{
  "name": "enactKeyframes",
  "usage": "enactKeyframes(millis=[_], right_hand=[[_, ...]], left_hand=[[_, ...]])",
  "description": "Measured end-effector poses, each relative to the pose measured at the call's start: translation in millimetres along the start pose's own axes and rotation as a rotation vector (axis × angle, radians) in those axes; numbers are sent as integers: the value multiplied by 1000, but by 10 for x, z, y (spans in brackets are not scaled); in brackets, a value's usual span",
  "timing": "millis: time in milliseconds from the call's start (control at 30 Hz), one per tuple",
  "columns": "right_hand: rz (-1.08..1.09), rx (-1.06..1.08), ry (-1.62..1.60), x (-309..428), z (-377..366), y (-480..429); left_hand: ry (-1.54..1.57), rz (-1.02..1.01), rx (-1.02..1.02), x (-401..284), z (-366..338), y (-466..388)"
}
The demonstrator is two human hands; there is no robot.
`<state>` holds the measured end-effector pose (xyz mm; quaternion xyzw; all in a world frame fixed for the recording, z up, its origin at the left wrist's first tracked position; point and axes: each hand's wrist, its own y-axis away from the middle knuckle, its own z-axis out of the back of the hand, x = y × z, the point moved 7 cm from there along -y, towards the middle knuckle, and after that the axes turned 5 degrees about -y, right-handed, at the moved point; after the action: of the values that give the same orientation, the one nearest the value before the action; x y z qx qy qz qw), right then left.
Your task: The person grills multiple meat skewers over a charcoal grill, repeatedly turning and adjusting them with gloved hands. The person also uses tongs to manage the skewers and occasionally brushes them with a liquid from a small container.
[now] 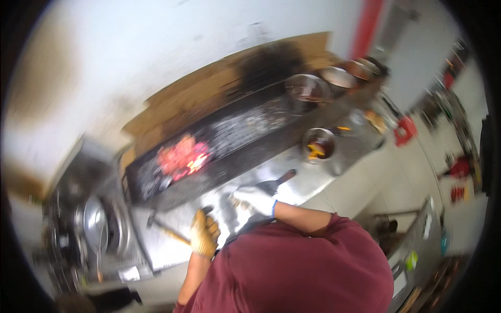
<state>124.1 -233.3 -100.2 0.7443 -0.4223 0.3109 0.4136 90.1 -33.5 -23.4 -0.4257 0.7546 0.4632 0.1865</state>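
My left hand (204, 234), in a yellow knit glove, has curled fingers over the shiny metal counter (166, 254). A small dark thing (207, 210) shows at its fingertips; blur hides whether it is gripped. A hammer-like tool (170, 231) with a wooden handle reaches to that glove, and I cannot tell whether they touch. My right hand (254, 199) wears a white glove with a blue cuff. Just beyond it lies a flat dark tool (270, 186) with a dark handle. What the right fingers hold, if anything, is unclear.
Behind the counter, a long charcoal trough (231, 150) holds glowing red coals (182, 156). A pot (319, 144) with something yellow inside stands right. More pots (307, 88) line the trough's far end. A stove with a metal wok or lid (95, 223) is left.
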Motion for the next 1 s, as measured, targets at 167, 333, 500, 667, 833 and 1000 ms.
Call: enactKeyframes(millis=[167,333,500,667,833,1000], right_hand=[[-115,253,-45,104,-466,-362],[-191,292,-26,242,-1051,-521],[-301,375,-35,150,-1307,-687],[-326,396,-20,81,-1470,-757],[-218,428,-106,124,-1467,-811],[-136,402,-138,25,-1452,-957]], left_hand=[[-20,-3,-32,11,-66,5],[2,31,-70,23,-38,37],[27,37,-75,64,20,-14],[21,30,-69,98,158,49],[-97,9,-52,9,135,34],[-1107,-298,-405,-310,343,131]])
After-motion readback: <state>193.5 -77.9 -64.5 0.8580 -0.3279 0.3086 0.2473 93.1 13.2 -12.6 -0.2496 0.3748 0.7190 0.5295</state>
